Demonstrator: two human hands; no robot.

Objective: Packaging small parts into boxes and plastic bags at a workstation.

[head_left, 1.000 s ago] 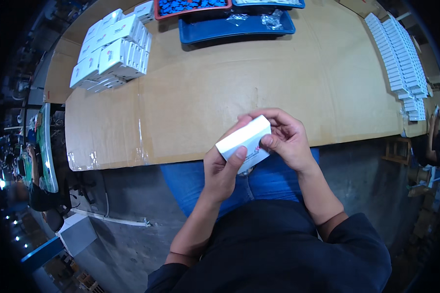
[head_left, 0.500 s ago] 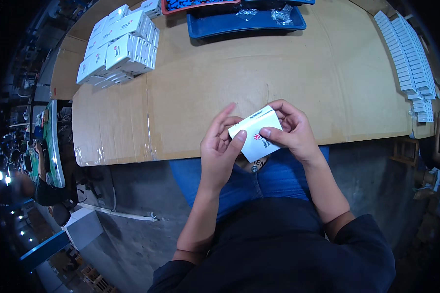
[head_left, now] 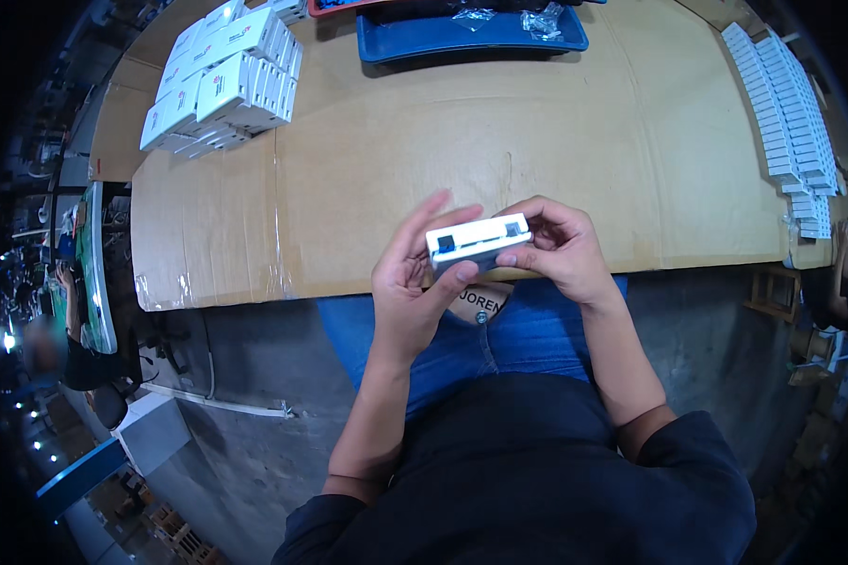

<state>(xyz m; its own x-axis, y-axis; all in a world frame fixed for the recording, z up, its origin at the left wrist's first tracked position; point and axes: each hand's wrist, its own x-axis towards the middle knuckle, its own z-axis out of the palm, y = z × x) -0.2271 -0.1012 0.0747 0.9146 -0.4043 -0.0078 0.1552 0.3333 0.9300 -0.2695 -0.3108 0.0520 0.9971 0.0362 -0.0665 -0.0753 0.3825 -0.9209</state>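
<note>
A small white cardboard box [head_left: 481, 232] is held between my hands above the near table edge, one narrow side turned up. Along that side run a gap and two dark notches, one near each end. My right hand [head_left: 567, 252] pinches the box's right end, thumb on the near face and fingers behind. At the left end, my left hand [head_left: 413, 278] has its thumb against the lower corner. Its upper fingers are raised and smeared by motion, and the lower ones curl behind the box. The near face lies in shade.
White boxes are stacked [head_left: 221, 85] at the table's far left. A blue tray [head_left: 471, 45] with clear plastic bags stands at the back. Long rows of white boxes [head_left: 782, 118] line the right edge. Another person's arm [head_left: 71, 301] shows at far left.
The box has tipped so that its narrow notched side shows instead of its printed broad face. My left hand has shifted slightly left; the right hand keeps its pinch.
</note>
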